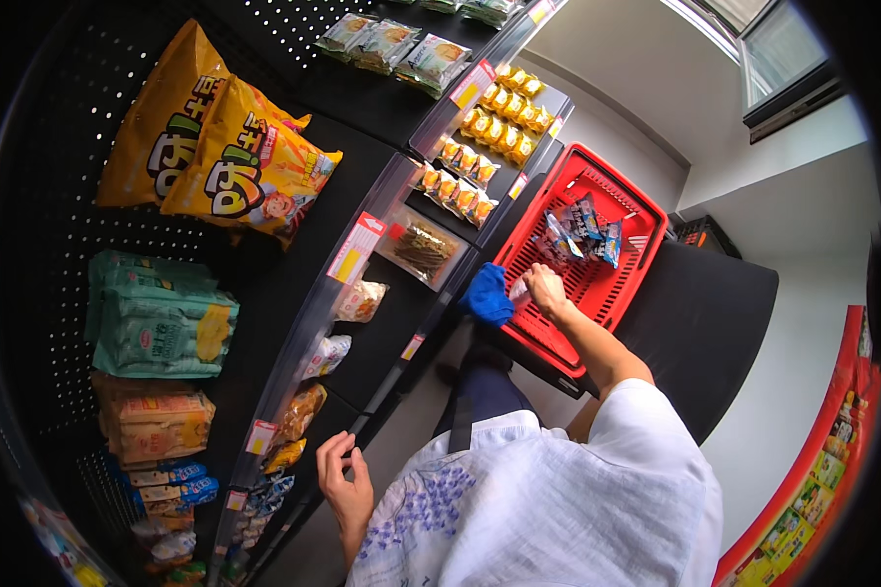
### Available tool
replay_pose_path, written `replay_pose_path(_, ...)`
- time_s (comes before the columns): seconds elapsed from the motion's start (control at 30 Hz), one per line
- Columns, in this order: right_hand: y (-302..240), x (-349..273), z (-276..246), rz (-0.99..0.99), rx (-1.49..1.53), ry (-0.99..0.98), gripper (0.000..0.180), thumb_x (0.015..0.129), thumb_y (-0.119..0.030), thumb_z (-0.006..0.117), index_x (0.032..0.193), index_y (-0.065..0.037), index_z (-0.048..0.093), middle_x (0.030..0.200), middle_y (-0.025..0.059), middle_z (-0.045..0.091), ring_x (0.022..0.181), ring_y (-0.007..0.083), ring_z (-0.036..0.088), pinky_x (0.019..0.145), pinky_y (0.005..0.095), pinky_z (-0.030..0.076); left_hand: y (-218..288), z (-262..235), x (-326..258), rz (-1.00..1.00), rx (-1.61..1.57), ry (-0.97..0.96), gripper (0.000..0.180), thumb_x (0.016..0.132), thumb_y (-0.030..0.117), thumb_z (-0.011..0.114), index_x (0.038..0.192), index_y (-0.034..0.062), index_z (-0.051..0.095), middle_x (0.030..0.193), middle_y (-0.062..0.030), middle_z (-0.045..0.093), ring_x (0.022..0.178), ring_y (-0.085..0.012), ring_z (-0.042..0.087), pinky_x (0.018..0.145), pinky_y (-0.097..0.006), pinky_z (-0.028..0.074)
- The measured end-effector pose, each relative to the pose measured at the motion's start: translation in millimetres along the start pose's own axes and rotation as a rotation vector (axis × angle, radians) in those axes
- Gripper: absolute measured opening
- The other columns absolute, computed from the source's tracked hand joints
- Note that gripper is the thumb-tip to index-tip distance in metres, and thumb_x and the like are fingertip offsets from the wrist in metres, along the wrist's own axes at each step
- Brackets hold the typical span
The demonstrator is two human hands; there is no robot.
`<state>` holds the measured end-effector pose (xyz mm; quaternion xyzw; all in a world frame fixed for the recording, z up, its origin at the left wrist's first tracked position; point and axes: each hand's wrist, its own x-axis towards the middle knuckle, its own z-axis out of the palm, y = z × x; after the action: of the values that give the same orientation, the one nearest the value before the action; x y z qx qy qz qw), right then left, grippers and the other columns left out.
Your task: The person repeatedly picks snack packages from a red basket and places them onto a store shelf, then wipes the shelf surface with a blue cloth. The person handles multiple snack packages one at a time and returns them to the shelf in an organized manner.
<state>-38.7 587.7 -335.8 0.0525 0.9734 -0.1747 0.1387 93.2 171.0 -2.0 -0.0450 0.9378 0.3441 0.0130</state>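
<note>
My right hand [546,289] reaches over the near part of a red plastic shopping basket [579,357]. Its fingers close on a small whitish packet [519,291], whose kind I cannot make out. Beside that packet, a blue cloth [489,295] lies over the basket's left edge. Several small blue and silver snack packets [585,227] rest farther inside the basket. My left hand [346,484] hangs near the shelf front, holding nothing, its fingers loosely bent and apart.
Black shelves [357,147] on the left carry yellow chip bags [264,166], green packs [166,318] and small orange-yellow packets [504,117]. A clear container of brown sticks [421,247] sits lower. A black rounded surface [705,323] adjoins the basket; a red-edged display [803,489] stands right.
</note>
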Motion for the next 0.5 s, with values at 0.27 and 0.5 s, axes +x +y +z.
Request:
replay_pose_path(0.27, 30, -57, -123, -0.073, 0.059, 0.269, 0.007, 0.080, -0.012, 0.070, 0.084, -0.007, 0.067, 0.090, 0.0146, 0.063, 0.094, 0.0366, 0.060, 0.081, 0.0478, 0.050, 8, 9, 20, 0.051, -0.136, -0.047, 0.019, 0.097, 0.001, 0.059, 0.115, -0.0040, 0.065, 0.120, -0.0146, 0.063, 0.098, -0.0218, 0.068, 0.078, -0.029, 0.057)
replay_pose_path(0.5, -44, -98, -271, -0.076, 0.694, 0.061, 0.017, 0.097, -0.011, 0.065, 0.104, 0.001, 0.055, 0.103, 0.0157, 0.071, 0.098, 0.0273, 0.070, 0.084, 0.0415, 0.056, 47, 23, 62, 0.120, -0.407, -0.198, 0.035, 0.091, 0.003, 0.070, 0.125, -0.0004, 0.063, 0.121, -0.0132, 0.063, 0.100, -0.0212, 0.068, 0.076, -0.029, 0.056)
